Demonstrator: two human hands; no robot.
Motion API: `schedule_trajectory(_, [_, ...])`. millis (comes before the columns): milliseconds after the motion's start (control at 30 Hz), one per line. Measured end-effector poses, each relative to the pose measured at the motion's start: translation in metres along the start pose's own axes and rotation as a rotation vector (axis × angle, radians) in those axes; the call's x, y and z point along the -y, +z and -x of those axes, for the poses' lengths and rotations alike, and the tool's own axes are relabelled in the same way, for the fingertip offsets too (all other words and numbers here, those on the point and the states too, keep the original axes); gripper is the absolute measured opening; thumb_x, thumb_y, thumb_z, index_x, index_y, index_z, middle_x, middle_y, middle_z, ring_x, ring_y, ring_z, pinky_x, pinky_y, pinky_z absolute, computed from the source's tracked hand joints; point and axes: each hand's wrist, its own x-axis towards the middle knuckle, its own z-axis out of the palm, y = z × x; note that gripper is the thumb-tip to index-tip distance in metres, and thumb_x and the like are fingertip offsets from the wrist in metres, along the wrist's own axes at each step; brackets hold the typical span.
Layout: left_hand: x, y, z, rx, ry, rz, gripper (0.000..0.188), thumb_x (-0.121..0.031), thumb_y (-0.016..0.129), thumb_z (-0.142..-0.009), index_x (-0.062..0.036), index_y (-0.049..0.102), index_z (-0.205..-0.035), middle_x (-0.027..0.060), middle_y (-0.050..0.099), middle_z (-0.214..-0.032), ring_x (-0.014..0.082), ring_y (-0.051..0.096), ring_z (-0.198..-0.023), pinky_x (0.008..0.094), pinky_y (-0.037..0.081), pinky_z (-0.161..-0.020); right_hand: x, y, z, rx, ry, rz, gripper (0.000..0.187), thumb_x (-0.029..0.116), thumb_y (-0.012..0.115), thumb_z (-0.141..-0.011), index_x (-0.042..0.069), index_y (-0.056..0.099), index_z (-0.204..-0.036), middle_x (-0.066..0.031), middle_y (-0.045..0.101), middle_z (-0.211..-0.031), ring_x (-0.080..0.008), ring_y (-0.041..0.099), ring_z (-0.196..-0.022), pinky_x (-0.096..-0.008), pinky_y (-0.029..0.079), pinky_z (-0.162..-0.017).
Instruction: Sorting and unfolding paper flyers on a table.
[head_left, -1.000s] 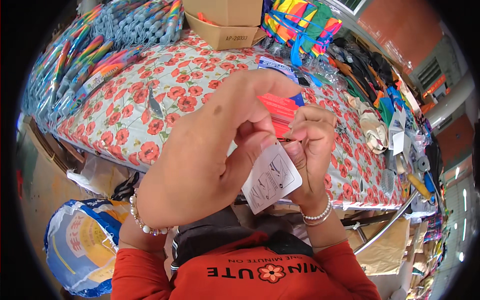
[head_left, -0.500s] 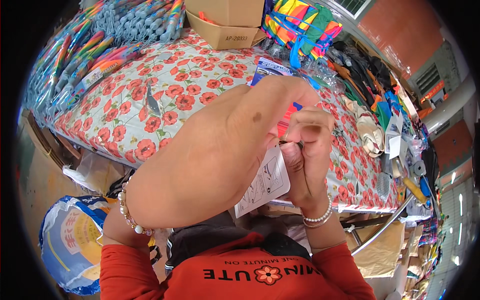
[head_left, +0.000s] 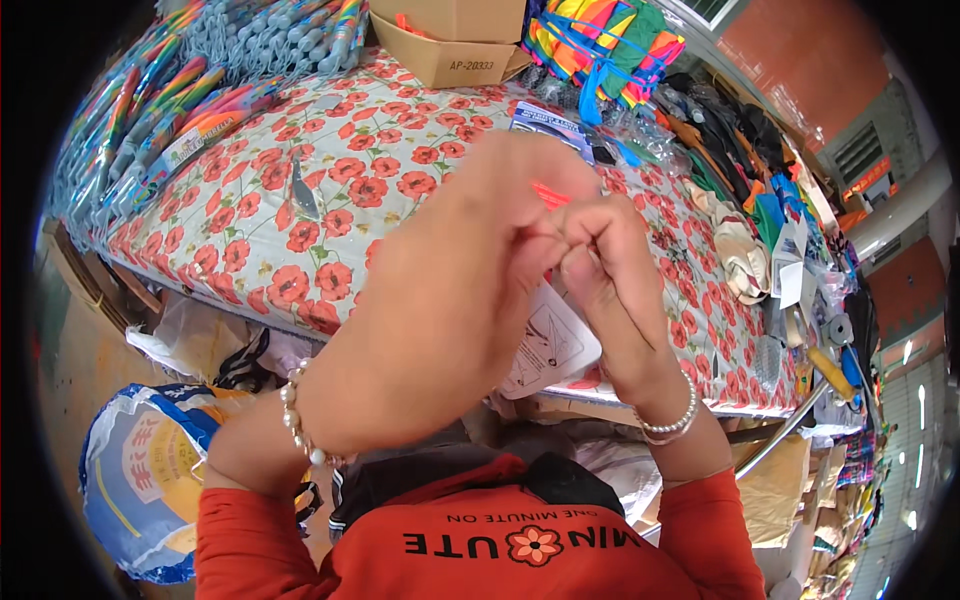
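Observation:
My left hand (head_left: 455,285) is raised over the near side of the table, slightly blurred, its fingers curled in and mostly hidden behind its own back. Meeting it at the fingertips is my right hand (head_left: 620,290), with thumb and forefinger pinched together. A white card tag (head_left: 553,345) with small line drawings hangs below the touching fingers, between the two hands. Its upper end goes out of sight under the left hand's fingers. Whatever tiny part the right fingertips pinch is hidden. A red patch (head_left: 550,195) shows just above the fingertips.
A flowered cloth covers the table (head_left: 330,225). Rainbow folded umbrellas (head_left: 270,45) are heaped at far left, a cardboard box (head_left: 450,60) at the back, and a bright multicoloured bundle (head_left: 610,50) beside it. Scissors-like metal blades (head_left: 303,190) lie on the cloth. A blue-and-yellow sack (head_left: 145,475) stands lower left.
Both hands have tilted and drawn closer at the fingertips. My left hand has lifted a little, and the card tag has swung up and to the right with them.

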Motion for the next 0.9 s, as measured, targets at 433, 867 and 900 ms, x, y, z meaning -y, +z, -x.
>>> schedule_trajectory(433, [0.008, -0.077, 0.031, -0.348, -0.309, 0.413, 0.035, 0.000, 0.051, -0.085, 0.0015, 0.044, -0.120, 0.0035, 0.057, -0.088, 0.0078, 0.052, -0.081, 0.0211, 0.041, -0.073, -0.011, 0.009, 0.001, -0.197, 0.238, -0.371, 0.015, 0.009, 0.049, -0.086, 0.003, 0.045, -0.099, -0.0040, 0.044, -0.089, -0.0098, 0.042, -0.080, -0.0227, 0.035, -0.077])
schedule_trajectory(867, [-0.095, -0.332, 0.263, -0.400, -1.223, -0.643, 0.023, -0.009, 0.047, -0.084, -0.0086, 0.061, -0.103, -0.0045, 0.056, -0.085, 0.0028, 0.046, -0.067, 0.0171, 0.037, -0.059, -0.076, -0.006, -0.011, 0.050, 0.106, -0.370, 0.010, 0.002, 0.042, -0.088, 0.000, 0.044, -0.097, -0.0076, 0.043, -0.092, -0.0127, 0.044, -0.083, -0.0261, 0.035, -0.081])
schedule_trajectory(900, [-0.083, -0.332, 0.286, -0.403, -1.328, -0.631, 0.021, -0.011, 0.049, -0.083, -0.0089, 0.062, -0.100, -0.0056, 0.055, -0.080, 0.0027, 0.044, -0.063, 0.0174, 0.036, -0.055, -0.075, -0.004, -0.011, 0.058, 0.107, -0.373, 0.010, 0.002, 0.042, -0.088, 0.000, 0.044, -0.097, -0.0076, 0.043, -0.092, -0.0127, 0.044, -0.083, -0.0261, 0.035, -0.081])
